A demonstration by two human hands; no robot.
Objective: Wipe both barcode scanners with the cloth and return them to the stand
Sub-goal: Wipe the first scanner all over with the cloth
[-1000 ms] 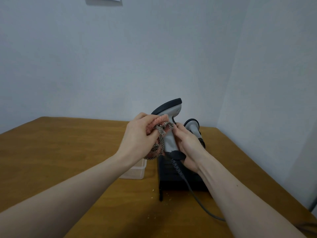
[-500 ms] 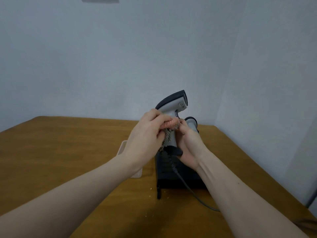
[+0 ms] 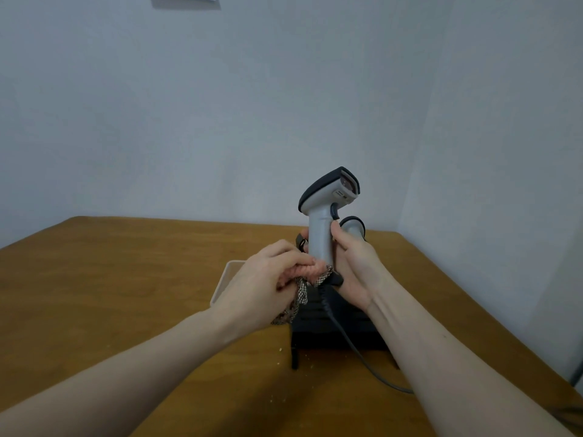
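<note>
Two risks: right hand (image 3: 353, 263) fingers wrapped on scanner (image 3: 321, 222), left hand (image 3: 268, 285) pinching cloth (image 3: 299, 294); cable (image 3: 347, 342) snagging stand (image 3: 334, 329), possibly toppling second scanner (image 3: 353, 227)

The scene is lit evenly by soft, diffuse light, and no glare is seen. Soft shadows are cast on the surface (image 3: 126, 279) beneath both forearms. Wide-angle bending is seen at the edges, and fine detail is slightly softened throughout.
</note>
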